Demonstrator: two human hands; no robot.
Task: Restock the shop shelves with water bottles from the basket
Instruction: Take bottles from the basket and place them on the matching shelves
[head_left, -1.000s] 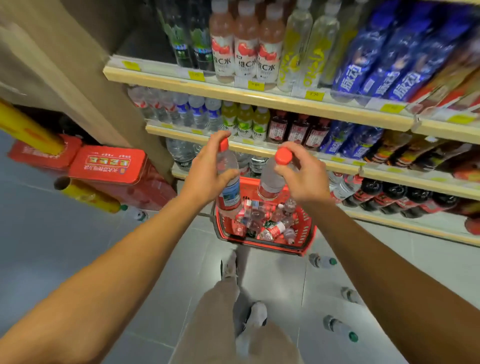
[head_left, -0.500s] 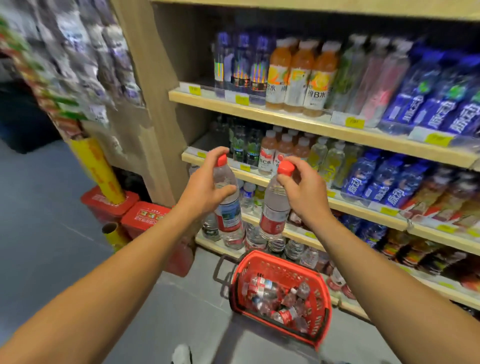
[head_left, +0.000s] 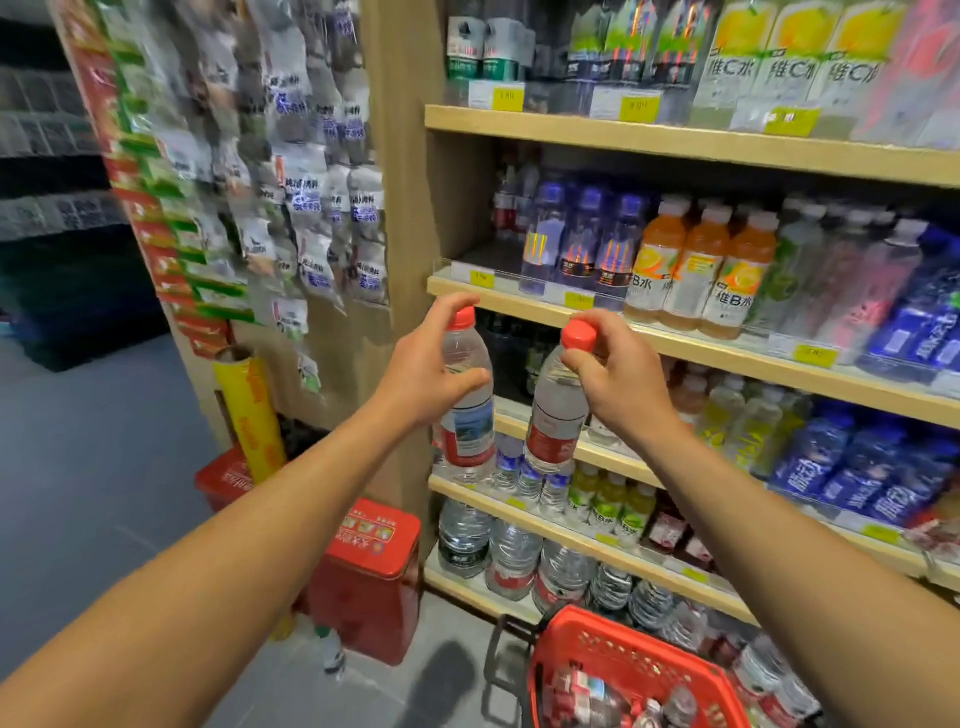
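My left hand (head_left: 423, 376) grips a clear water bottle (head_left: 467, 431) with a red cap and red label, held upright by its neck and shoulder. My right hand (head_left: 621, 382) holds a second, similar water bottle (head_left: 556, 421) near its red cap, tilted slightly left. Both bottles hang in front of the wooden shelves (head_left: 691, 348), just below a shelf with a bare patch at its left end (head_left: 493, 260). The red basket (head_left: 639, 660) stands on the floor at the bottom right with several more bottles inside.
The shelves are packed with orange, blue and clear drink bottles; large water bottles (head_left: 511, 564) fill the lowest shelf. A red tin box (head_left: 371, 566) and a yellow roll (head_left: 252, 415) stand left of the shelving. Snack packets (head_left: 291, 197) hang on the side panel. A small bottle (head_left: 332, 652) lies on the floor.
Both hands have lifted the two bottles up from the basket to the upper shelves. My view has risen, so the basket has dropped to the bottom edge.
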